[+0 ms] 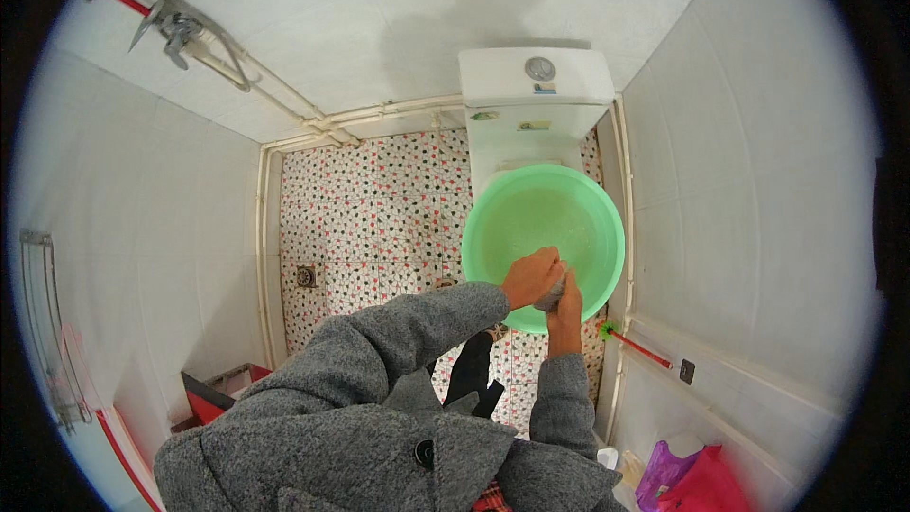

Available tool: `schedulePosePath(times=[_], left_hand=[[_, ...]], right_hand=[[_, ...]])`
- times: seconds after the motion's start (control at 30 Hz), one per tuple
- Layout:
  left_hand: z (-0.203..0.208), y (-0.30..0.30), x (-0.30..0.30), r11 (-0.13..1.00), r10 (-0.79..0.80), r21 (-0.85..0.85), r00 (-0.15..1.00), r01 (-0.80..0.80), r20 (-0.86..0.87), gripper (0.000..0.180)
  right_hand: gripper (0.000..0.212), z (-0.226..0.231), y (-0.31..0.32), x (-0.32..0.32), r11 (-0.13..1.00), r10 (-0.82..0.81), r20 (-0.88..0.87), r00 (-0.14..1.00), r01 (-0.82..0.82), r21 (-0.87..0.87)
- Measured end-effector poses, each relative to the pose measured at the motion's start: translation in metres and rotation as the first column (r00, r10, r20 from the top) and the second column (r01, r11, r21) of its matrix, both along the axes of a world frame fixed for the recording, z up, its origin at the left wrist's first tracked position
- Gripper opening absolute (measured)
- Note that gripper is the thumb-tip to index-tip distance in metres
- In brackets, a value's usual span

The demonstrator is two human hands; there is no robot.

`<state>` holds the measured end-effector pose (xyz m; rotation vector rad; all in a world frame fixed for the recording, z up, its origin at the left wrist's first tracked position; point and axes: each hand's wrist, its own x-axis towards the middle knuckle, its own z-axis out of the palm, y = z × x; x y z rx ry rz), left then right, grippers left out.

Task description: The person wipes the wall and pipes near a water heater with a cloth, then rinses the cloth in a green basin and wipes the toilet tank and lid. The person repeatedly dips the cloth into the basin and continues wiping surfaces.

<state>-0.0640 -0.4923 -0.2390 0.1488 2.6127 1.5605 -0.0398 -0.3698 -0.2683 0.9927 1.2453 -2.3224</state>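
A round light-green plastic basin (607, 218) with water in it sits over the white toilet (488, 137). Above the basin's near side my two hands are close together. My left hand (533, 277) is closed, its fingers curled around one end of a small grey wad of cloth (550, 300). My right hand (566, 308) grips the same cloth from below and to the right. Most of the cloth is hidden by my fingers. Both forearms are in thick grey coat sleeves.
A red-handled brush with green bristles (645, 351) leans by the right wall. Purple and pink plastic packages (697, 479) are at the lower right. Pale pipes run along the walls, under a metal tap (177, 30). A floor drain (306, 276) lies left; a red-and-grey box (210, 398) stands lower left.
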Motion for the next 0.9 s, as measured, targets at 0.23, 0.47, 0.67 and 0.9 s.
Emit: schedulePosePath(times=[0.23,0.47,0.67,0.9], left_hand=[[0.044,-0.005,-0.003,0.508,-0.003,0.478,0.553,-0.717,0.833,0.034],[0.059,0.033,0.012,0.847,0.313,0.271,0.842,-0.456,0.438,0.040],[0.087,0.054,0.003,0.955,0.297,0.030,0.955,-0.296,-0.006,0.033],[0.093,0.056,0.004,0.960,0.272,-0.037,0.957,-0.277,-0.102,0.038]], right_hand=[[0.035,0.076,-0.009,0.003,0.695,0.381,-0.370,0.847,0.002,0.719],[0.028,0.094,-0.026,0.016,0.801,0.241,-0.449,0.860,0.085,0.592],[0.028,0.043,0.015,-0.009,0.752,0.396,-0.503,0.768,0.043,0.658],[0.032,0.096,0.013,-0.006,0.900,0.337,-0.397,0.854,-0.168,0.403]])
